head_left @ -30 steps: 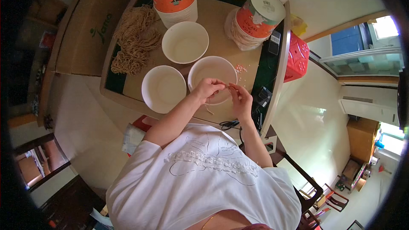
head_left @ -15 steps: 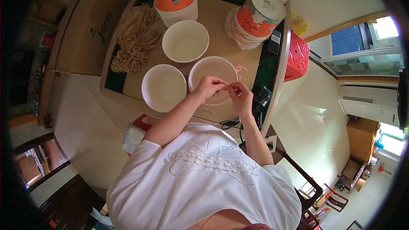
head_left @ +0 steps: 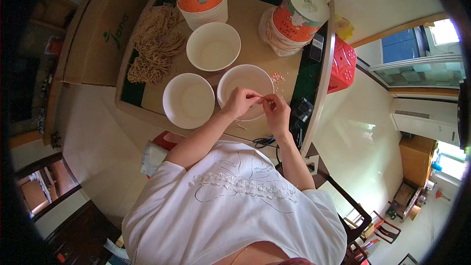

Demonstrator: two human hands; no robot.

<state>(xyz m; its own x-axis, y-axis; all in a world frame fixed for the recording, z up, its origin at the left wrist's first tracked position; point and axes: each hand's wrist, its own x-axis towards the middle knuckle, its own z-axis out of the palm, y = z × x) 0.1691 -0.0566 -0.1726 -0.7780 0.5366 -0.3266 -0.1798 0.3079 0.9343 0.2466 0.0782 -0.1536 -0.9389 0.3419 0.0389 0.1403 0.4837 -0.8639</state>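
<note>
My left hand (head_left: 241,102) and my right hand (head_left: 277,113) meet over the near right white paper bowl (head_left: 234,74), fingertips pinched together. What they pinch is too small to make out. Beneath my left hand a short pale strand (head_left: 240,125) shows at the table's near edge. Two more white bowls stand close by, one to the left (head_left: 189,100) and one behind (head_left: 213,46). Small pink and white beads or bits (head_left: 277,77) lie scattered just right of the near right bowl.
A heap of tan string (head_left: 154,44) lies at the table's left. Stacked orange-printed paper tubs stand at back left (head_left: 202,0) and back right (head_left: 297,19). Dark devices (head_left: 302,110) and a black cable (head_left: 265,142) sit along the right edge. A red stool (head_left: 342,64) stands beyond.
Both hands stay pinched together in almost the same place, with only slight finger movement. The bowls and other things have not visibly moved.
</note>
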